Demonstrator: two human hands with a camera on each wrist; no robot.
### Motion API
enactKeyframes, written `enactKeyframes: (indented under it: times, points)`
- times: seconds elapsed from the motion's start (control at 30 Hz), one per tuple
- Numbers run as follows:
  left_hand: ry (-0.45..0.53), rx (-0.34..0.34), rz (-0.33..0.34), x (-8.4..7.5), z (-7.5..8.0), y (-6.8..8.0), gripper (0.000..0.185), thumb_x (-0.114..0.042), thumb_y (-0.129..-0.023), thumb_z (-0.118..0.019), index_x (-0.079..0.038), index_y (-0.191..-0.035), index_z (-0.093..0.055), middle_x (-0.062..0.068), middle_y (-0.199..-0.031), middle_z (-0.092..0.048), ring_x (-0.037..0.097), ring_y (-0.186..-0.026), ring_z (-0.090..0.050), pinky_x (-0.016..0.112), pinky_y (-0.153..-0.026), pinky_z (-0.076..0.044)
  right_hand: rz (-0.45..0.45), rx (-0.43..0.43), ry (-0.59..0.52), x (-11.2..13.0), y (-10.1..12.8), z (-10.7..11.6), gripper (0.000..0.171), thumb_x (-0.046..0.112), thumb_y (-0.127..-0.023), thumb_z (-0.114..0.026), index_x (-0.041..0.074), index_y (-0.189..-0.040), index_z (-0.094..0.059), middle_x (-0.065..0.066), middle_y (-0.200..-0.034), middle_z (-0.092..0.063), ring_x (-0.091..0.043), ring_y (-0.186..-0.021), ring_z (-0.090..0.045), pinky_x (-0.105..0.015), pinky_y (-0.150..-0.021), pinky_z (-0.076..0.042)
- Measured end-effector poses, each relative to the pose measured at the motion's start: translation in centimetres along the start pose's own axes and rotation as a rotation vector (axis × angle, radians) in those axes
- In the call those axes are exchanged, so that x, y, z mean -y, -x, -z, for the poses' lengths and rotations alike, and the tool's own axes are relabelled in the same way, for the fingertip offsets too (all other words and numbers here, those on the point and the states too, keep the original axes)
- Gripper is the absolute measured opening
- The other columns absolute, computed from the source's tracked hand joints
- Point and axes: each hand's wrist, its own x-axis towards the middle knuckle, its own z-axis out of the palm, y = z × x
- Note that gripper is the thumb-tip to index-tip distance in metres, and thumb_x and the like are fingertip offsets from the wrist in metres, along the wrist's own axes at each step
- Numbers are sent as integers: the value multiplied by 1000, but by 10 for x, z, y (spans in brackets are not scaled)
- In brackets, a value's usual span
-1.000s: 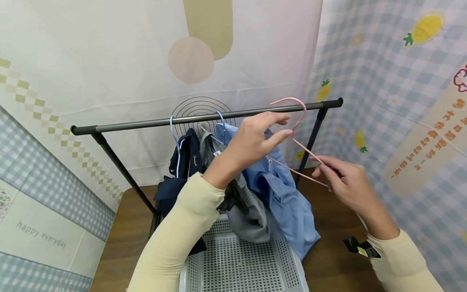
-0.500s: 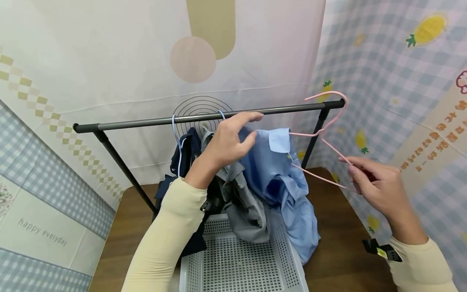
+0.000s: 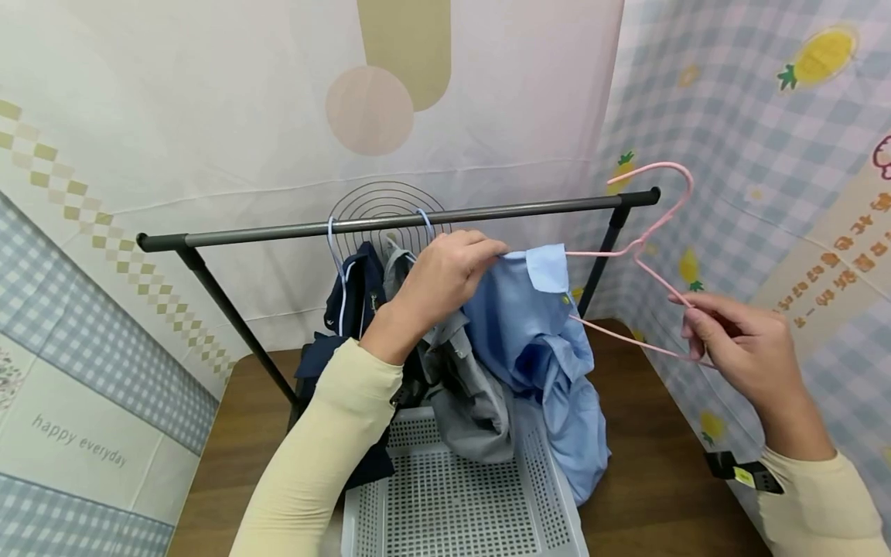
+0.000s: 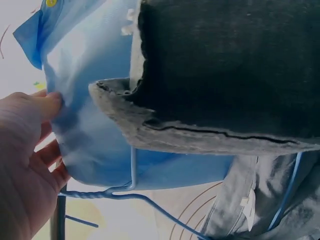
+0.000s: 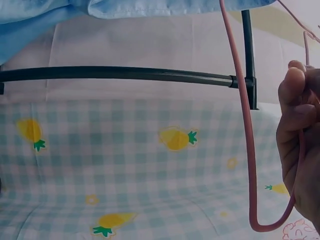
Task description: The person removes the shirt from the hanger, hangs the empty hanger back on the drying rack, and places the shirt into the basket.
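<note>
Two hands busy at a clothes rail (image 3: 390, 223) here. Left hand (image 3: 445, 272) is up at the collar of the light blue shirt (image 3: 536, 340), fingers curled and pinching the fabric right near the rail; in the left wrist view the thumb (image 4: 47, 105) presses against the blue cloth. That shirt hangs on a blue wire hanger (image 4: 150, 200) and droops down toward the white perforated basket (image 3: 452, 503) below.

Right hand (image 3: 741, 352) is off to the right, past the end of the rail, pinching the pink wire hanger (image 3: 643, 240) by its lower corner, fingers closed around the wire. In the head view the hanger's hook (image 3: 668, 174) sits up and to the right of the rail's end, not on it, and the far shoulder tip points back toward the shirt collar; can't tell if it actually touches the cloth. Right wrist view shows the pink wire (image 5: 245, 125) looping down in front of the pineapple-print checked cloth (image 5: 125, 175).

Next to the blue shirt on the rail are a grey garment (image 3: 466, 394) and a navy one (image 3: 351, 309), both hanging left of it, with a round wire rack (image 3: 379, 209) behind them
</note>
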Motion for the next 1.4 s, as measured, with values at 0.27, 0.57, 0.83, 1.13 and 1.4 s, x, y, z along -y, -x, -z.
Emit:
enactKeyframes:
  times: [0.27, 0.57, 0.83, 1.13, 1.4]
  points:
    - [12, -21, -5, -2, 2, 6, 17, -7, -103, -62, -4, -108, -78, 8, -102, -76, 23, -99, -70, 33, -91, -56, -39, -57, 72, -6, 0, 5, 12, -22, -83, -68, -18, -94, -73, 16, -76, -69, 6, -58, -53, -4, -57, -42]
    - [24, -51, -5, -1, 8, 14, 15, -8, -102, -64, -3, -107, -78, 9, -102, -75, 24, -97, -69, 33, -89, -56, -4, -108, 73, -4, 0, 7, 8, -14, -86, -74, -18, -93, -74, 7, -92, -70, 5, -66, -56, -4, -62, -44]
    - [30, -67, -18, 2, 9, 18, 15, -8, -101, -65, -3, -106, -78, 9, -99, -75, 23, -92, -69, 33, -85, -56, -69, -47, 43, -14, 3, 11, 14, -23, -83, -70, -16, -94, -73, -3, -96, -68, -2, -66, -56, -8, -60, -48]
    - [52, -75, -27, 4, 10, 20, 14, -5, -100, -66, -1, -108, -77, 10, -99, -75, 22, -90, -69, 33, -83, -57, -88, -59, 21, -22, 11, 25, 10, -23, -86, -66, -19, -95, -70, -2, -98, -68, -4, -69, -55, -8, -58, -47]
    - [73, -95, -21, -2, 6, 24, 13, -4, -100, -66, -1, -105, -77, 9, -97, -75, 21, -90, -71, 32, -83, -58, -122, -71, 101, -26, 21, 36, 10, -21, -87, -66, -21, -97, -70, 7, -101, -66, -2, -72, -54, -5, -59, -47]
